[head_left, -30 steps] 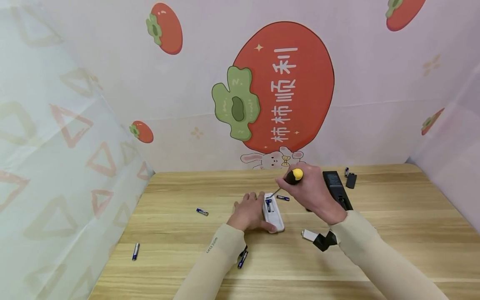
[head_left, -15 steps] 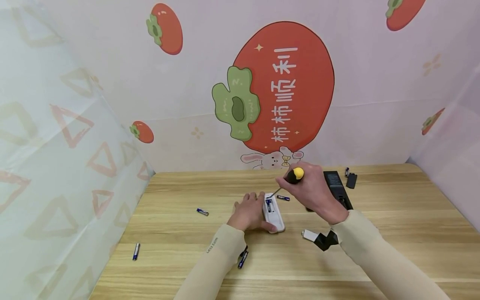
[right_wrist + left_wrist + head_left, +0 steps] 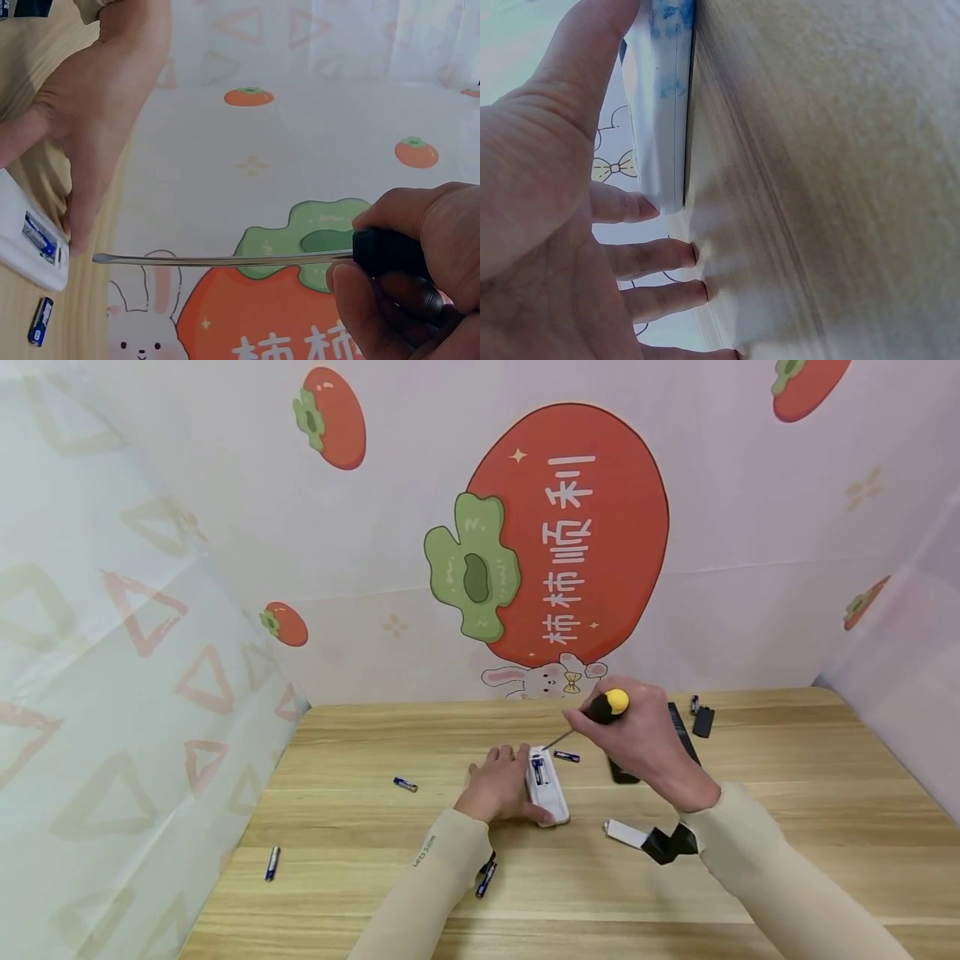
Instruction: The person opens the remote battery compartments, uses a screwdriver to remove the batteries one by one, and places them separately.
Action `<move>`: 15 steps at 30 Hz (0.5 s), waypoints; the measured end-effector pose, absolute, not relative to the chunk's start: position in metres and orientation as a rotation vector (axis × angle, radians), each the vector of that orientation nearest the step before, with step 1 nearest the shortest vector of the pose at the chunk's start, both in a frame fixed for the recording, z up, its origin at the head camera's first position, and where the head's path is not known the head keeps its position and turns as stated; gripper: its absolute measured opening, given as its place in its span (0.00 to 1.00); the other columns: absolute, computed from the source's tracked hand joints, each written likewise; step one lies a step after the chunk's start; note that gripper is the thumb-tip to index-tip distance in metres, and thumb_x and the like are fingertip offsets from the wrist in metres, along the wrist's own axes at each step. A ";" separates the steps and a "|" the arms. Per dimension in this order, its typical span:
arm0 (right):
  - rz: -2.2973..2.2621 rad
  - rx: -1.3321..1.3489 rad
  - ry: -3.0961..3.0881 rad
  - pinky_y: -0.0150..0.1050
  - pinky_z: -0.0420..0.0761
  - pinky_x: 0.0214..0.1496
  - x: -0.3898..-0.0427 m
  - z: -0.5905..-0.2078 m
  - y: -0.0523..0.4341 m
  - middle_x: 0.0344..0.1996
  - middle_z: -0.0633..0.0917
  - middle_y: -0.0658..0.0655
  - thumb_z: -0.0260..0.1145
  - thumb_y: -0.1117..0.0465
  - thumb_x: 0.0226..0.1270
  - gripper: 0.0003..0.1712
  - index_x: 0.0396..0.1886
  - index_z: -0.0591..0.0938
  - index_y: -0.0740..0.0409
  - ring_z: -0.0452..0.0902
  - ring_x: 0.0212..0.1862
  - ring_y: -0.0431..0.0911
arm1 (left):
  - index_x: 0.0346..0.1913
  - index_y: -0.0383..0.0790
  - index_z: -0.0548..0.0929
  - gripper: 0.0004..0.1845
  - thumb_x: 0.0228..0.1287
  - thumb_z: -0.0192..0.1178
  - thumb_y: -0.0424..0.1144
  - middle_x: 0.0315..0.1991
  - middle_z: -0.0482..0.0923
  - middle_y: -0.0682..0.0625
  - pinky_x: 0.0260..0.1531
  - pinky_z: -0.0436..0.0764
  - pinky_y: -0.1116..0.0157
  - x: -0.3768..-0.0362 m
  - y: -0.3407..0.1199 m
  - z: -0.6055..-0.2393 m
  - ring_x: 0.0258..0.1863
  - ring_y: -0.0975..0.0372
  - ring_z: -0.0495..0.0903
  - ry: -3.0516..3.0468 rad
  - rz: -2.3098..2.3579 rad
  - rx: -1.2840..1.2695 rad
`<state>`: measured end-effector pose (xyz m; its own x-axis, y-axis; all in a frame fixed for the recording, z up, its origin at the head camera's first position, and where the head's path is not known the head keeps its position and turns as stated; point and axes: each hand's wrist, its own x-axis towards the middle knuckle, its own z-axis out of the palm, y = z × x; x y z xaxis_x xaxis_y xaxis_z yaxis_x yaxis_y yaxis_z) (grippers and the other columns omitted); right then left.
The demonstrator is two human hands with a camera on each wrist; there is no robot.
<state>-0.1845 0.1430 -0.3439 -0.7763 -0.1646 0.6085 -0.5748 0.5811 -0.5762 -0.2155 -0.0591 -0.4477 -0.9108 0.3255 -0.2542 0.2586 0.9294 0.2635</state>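
In the head view, my left hand (image 3: 497,783) holds a white remote control (image 3: 553,806) on the table, thumb at its near end and index finger at the far end. Its back faces up, with a blue battery (image 3: 537,771) in the uncovered compartment. My right hand (image 3: 637,731) grips a screwdriver (image 3: 606,706) by its black and yellow handle. The bare shaft (image 3: 225,261) points at the remote's far end; in the right wrist view its flat tip stands just off the remote. Another battery (image 3: 567,757) lies beside the remote.
A black device (image 3: 624,772), partly hidden by my right hand, lies behind it. Near the back edge are a battery (image 3: 694,703) and a black cover (image 3: 702,722). More batteries (image 3: 405,784) lie to the left. A white stick-shaped thing (image 3: 624,833) lies by my right sleeve.
My right hand has shifted right with the screwdriver, drawing its tip back from the remote's compartment end. More of the white stick-shaped thing shows. The left hand and remote stay put.
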 end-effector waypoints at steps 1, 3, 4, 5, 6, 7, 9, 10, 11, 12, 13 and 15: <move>1.094 0.588 -2.315 0.39 0.81 0.33 -0.184 -0.344 0.144 0.22 0.82 0.43 0.79 0.64 0.56 0.11 0.25 0.83 0.51 0.80 0.27 0.37 | 0.79 0.42 0.60 0.64 0.41 0.78 0.67 0.75 0.61 0.39 0.67 0.61 0.35 -0.215 -0.059 -0.448 0.74 0.45 0.59 2.790 0.328 0.431; 1.088 0.587 -2.318 0.40 0.81 0.34 -0.185 -0.344 0.144 0.23 0.83 0.44 0.79 0.64 0.56 0.11 0.25 0.83 0.52 0.80 0.27 0.37 | 0.79 0.42 0.60 0.64 0.41 0.78 0.67 0.75 0.61 0.39 0.67 0.60 0.35 -0.216 -0.060 -0.448 0.74 0.45 0.59 2.787 0.331 0.427; 1.087 0.582 -2.321 0.40 0.81 0.34 -0.186 -0.344 0.144 0.23 0.83 0.44 0.79 0.64 0.56 0.10 0.26 0.83 0.52 0.80 0.27 0.37 | 0.79 0.42 0.60 0.64 0.41 0.78 0.67 0.75 0.61 0.39 0.67 0.60 0.35 -0.216 -0.060 -0.448 0.75 0.45 0.59 2.786 0.333 0.426; 1.087 0.578 -2.326 0.41 0.81 0.34 -0.186 -0.345 0.144 0.23 0.83 0.44 0.79 0.64 0.56 0.10 0.26 0.83 0.52 0.80 0.27 0.37 | 0.79 0.43 0.60 0.64 0.41 0.78 0.67 0.75 0.61 0.40 0.67 0.60 0.35 -0.216 -0.060 -0.447 0.75 0.45 0.59 2.786 0.331 0.425; 1.091 0.573 -2.332 0.41 0.80 0.33 -0.187 -0.346 0.143 0.23 0.83 0.44 0.79 0.64 0.56 0.10 0.26 0.84 0.53 0.80 0.27 0.38 | 0.79 0.43 0.60 0.64 0.41 0.78 0.67 0.75 0.61 0.40 0.67 0.60 0.35 -0.215 -0.060 -0.447 0.75 0.45 0.59 2.786 0.333 0.425; 1.098 0.568 -2.336 0.41 0.80 0.33 -0.188 -0.347 0.143 0.23 0.83 0.45 0.79 0.64 0.56 0.10 0.26 0.84 0.53 0.80 0.27 0.38 | 0.79 0.43 0.60 0.64 0.41 0.78 0.67 0.75 0.61 0.40 0.67 0.60 0.35 -0.216 -0.059 -0.448 0.75 0.45 0.59 2.788 0.331 0.427; 1.116 0.555 -2.352 0.41 0.80 0.33 -0.189 -0.350 0.142 0.23 0.83 0.45 0.79 0.63 0.57 0.09 0.27 0.84 0.53 0.80 0.27 0.39 | 0.79 0.43 0.60 0.64 0.41 0.78 0.68 0.75 0.61 0.40 0.67 0.60 0.35 -0.216 -0.059 -0.448 0.75 0.45 0.59 2.788 0.328 0.430; 1.125 0.546 -2.361 0.41 0.80 0.33 -0.190 -0.352 0.142 0.23 0.83 0.45 0.79 0.63 0.57 0.09 0.27 0.84 0.54 0.80 0.27 0.39 | 0.79 0.43 0.60 0.64 0.41 0.78 0.68 0.75 0.61 0.40 0.67 0.60 0.35 -0.216 -0.059 -0.448 0.75 0.45 0.59 2.789 0.328 0.431; 1.136 0.539 -2.369 0.41 0.80 0.32 -0.191 -0.353 0.141 0.23 0.83 0.46 0.79 0.63 0.57 0.09 0.27 0.84 0.54 0.80 0.27 0.40 | 0.79 0.43 0.60 0.64 0.41 0.78 0.68 0.75 0.61 0.40 0.67 0.61 0.35 -0.216 -0.059 -0.448 0.75 0.45 0.59 2.790 0.327 0.431; 1.145 0.531 -2.377 0.41 0.80 0.32 -0.192 -0.355 0.141 0.23 0.83 0.46 0.79 0.64 0.57 0.09 0.28 0.84 0.54 0.80 0.27 0.40 | 0.79 0.43 0.60 0.64 0.41 0.78 0.68 0.75 0.61 0.40 0.67 0.61 0.35 -0.216 -0.059 -0.449 0.75 0.45 0.59 2.789 0.328 0.430; 1.152 0.522 -2.387 0.40 0.80 0.32 -0.193 -0.356 0.140 0.23 0.83 0.46 0.79 0.64 0.58 0.09 0.28 0.84 0.55 0.80 0.27 0.40 | 0.79 0.43 0.60 0.65 0.41 0.78 0.68 0.75 0.61 0.40 0.67 0.61 0.35 -0.216 -0.059 -0.449 0.75 0.45 0.59 2.789 0.328 0.429; 1.158 0.506 -2.403 0.41 0.80 0.32 -0.195 -0.359 0.139 0.23 0.83 0.47 0.78 0.63 0.58 0.09 0.28 0.84 0.55 0.80 0.27 0.41 | 0.79 0.43 0.60 0.65 0.41 0.78 0.68 0.75 0.61 0.40 0.67 0.61 0.35 -0.216 -0.059 -0.449 0.74 0.45 0.59 2.790 0.330 0.427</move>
<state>-0.1947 0.1390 -0.3592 -0.8439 -0.1384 0.5184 -0.4917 0.5861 -0.6440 -0.2157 -0.0588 -0.4489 -0.9111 0.3228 -0.2562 0.2541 0.9294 0.2676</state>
